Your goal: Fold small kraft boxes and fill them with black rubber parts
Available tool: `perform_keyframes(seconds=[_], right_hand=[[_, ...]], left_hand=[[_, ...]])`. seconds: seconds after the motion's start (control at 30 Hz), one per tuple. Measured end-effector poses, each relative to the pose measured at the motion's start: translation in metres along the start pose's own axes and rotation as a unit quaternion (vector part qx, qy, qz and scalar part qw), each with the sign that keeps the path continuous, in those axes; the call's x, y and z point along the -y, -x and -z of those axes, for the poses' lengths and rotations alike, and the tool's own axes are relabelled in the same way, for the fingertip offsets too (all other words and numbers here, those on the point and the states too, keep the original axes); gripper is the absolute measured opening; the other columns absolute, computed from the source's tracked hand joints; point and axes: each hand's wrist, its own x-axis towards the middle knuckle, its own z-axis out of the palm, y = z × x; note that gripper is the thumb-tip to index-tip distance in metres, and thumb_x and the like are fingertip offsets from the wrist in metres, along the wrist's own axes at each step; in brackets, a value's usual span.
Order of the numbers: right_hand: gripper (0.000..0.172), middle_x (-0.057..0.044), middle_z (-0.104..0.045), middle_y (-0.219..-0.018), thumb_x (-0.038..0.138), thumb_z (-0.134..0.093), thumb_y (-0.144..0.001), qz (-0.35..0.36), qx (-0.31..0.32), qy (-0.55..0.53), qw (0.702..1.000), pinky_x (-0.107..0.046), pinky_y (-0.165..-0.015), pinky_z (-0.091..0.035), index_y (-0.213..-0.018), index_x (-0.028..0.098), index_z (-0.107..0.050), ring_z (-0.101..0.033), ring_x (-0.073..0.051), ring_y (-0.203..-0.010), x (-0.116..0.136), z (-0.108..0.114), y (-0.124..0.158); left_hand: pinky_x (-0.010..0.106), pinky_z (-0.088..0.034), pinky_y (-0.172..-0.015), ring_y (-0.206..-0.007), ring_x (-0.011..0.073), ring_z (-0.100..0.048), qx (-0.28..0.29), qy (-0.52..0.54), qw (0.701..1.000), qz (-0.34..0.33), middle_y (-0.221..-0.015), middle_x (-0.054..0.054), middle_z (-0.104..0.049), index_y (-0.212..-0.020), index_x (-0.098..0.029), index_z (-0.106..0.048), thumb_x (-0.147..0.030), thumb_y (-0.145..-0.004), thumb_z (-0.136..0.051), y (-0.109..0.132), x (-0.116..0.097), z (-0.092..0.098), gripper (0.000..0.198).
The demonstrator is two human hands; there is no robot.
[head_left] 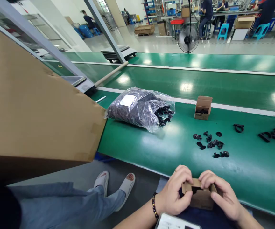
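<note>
Between my two hands is a small brown cardboard box (pixel 201 200), held low over my lap at the table's near edge. My left hand (pixel 178 192) grips its left side, thumb in front and fingers behind. On the opposite side my right hand (pixel 221 194) pinches the flap and wall. The box's top is partly open, with a dark inside whose contents I cannot make out. Beyond the hands lie several loose black plastic discs with stems (pixel 212 143). Another small box (pixel 202 115) stands with its lid up, black parts inside.
A clear bag (pixel 137 106) of black parts lies with its mouth facing right. Black ring-shaped brackets (pixel 274 134) lie at the right, one ring (pixel 238 128) apart. A large carton (pixel 39 101) blocks the left. A fan (pixel 188 38) and seated people are farther back.
</note>
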Motion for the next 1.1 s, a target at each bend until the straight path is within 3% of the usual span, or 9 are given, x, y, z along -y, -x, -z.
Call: perform_keyframes(seconds=[0.1, 0.27, 0.37, 0.47, 0.73, 0.8, 0.9, 0.97, 1.1], right_hand=[[0.026, -0.008, -0.052, -0.083, 0.045, -0.044, -0.089, -0.002, -0.031, -0.005, 0.999, -0.041, -0.077, -0.043, -0.088, 0.020, -0.051, -0.051, -0.026, -0.086, -0.003, 0.001, 0.006], [0.024, -0.007, -0.049, -0.084, 0.044, -0.045, -0.089, -0.005, -0.029, -0.021, 0.999, -0.038, -0.077, -0.042, -0.087, 0.020, -0.048, -0.049, -0.024, -0.085, -0.003, 0.000, 0.013], [0.020, -0.007, -0.049, -0.088, 0.040, -0.044, -0.090, -0.010, -0.033, -0.012, 0.999, -0.039, -0.080, -0.041, -0.090, 0.021, -0.047, -0.048, -0.024, -0.089, -0.002, 0.001, 0.016], [0.016, -0.009, -0.050, -0.096, 0.034, -0.045, -0.091, -0.010, -0.026, 0.025, 0.999, -0.040, -0.082, -0.041, -0.099, 0.021, -0.049, -0.049, -0.025, -0.094, 0.000, 0.001, 0.020], [0.018, -0.008, -0.050, -0.086, 0.032, -0.047, -0.086, 0.022, 0.072, 0.118, 0.990, -0.038, -0.071, -0.042, -0.098, 0.018, -0.046, -0.047, -0.023, -0.080, 0.015, 0.000, 0.006], [0.016, -0.007, -0.050, -0.085, 0.030, -0.046, -0.086, 0.021, 0.075, 0.132, 0.988, -0.037, -0.071, -0.042, -0.097, 0.018, -0.046, -0.047, -0.022, -0.081, 0.016, 0.001, 0.005], [0.017, -0.008, -0.051, -0.092, 0.026, -0.046, -0.086, -0.005, 0.050, 0.140, 0.989, -0.036, -0.075, -0.042, -0.102, 0.019, -0.045, -0.049, -0.021, -0.086, 0.014, 0.004, 0.009], [0.023, -0.009, -0.051, -0.098, 0.024, -0.048, -0.086, -0.024, 0.039, 0.134, 0.990, -0.036, -0.080, -0.042, -0.108, 0.020, -0.043, -0.050, -0.021, -0.091, 0.012, 0.006, 0.014], [0.037, -0.011, -0.050, -0.114, 0.030, -0.053, -0.083, -0.039, 0.093, 0.089, 0.991, -0.039, -0.091, -0.040, -0.117, 0.020, -0.044, -0.048, -0.024, -0.107, 0.014, 0.008, 0.016]], left_hand=[[0.035, -0.043, -0.070, -0.073, 0.0183, -0.049, -0.025, 0.004, 1.000, -0.001, -0.071, 0.004, -0.050, -0.072, -0.020, -0.045, -0.019, -0.069, -0.052, 0.000, -0.001, 0.000, 0.008], [0.036, -0.044, -0.079, -0.083, 0.0195, -0.056, 0.062, 0.115, 0.991, -0.024, -0.078, 0.006, -0.059, -0.077, -0.019, -0.049, -0.017, -0.072, -0.051, 0.000, 0.004, -0.002, 0.006], [0.035, -0.044, -0.078, -0.089, 0.0204, -0.053, -0.011, 0.088, 0.995, 0.033, -0.088, 0.007, -0.055, -0.079, -0.019, -0.045, -0.018, -0.071, -0.054, 0.007, 0.006, -0.007, 0.013], [0.033, -0.043, -0.072, -0.079, 0.0179, -0.050, -0.078, 0.028, 0.995, 0.050, -0.079, 0.004, -0.050, -0.076, -0.019, -0.043, -0.018, -0.067, -0.057, 0.013, 0.005, -0.006, 0.017], [0.031, -0.042, -0.071, -0.076, 0.0163, -0.049, 0.083, 0.044, 0.996, 0.002, -0.076, 0.004, -0.051, -0.067, -0.017, -0.051, -0.016, -0.065, -0.051, 0.007, 0.000, 0.004, 0.003], [0.030, -0.043, -0.074, -0.080, 0.0161, -0.050, 0.064, 0.062, 0.996, 0.026, -0.082, 0.005, -0.052, -0.073, -0.017, -0.053, -0.016, -0.068, -0.050, 0.011, 0.002, -0.004, 0.006], [0.029, -0.045, -0.073, -0.081, 0.0148, -0.052, -0.050, 0.088, 0.988, 0.115, -0.090, 0.005, -0.050, -0.091, -0.018, -0.047, -0.019, -0.074, -0.051, 0.021, 0.004, -0.018, 0.017], [0.031, -0.046, -0.076, -0.087, 0.0160, -0.054, -0.096, 0.095, 0.978, 0.160, -0.097, 0.007, -0.051, -0.099, -0.018, -0.044, -0.021, -0.076, -0.053, 0.027, 0.004, -0.023, 0.025], [0.033, -0.046, -0.084, -0.096, 0.0196, -0.056, -0.014, 0.091, 0.984, 0.150, -0.102, 0.009, -0.058, -0.100, -0.017, -0.054, -0.025, -0.077, -0.056, 0.033, -0.001, -0.017, 0.025]])
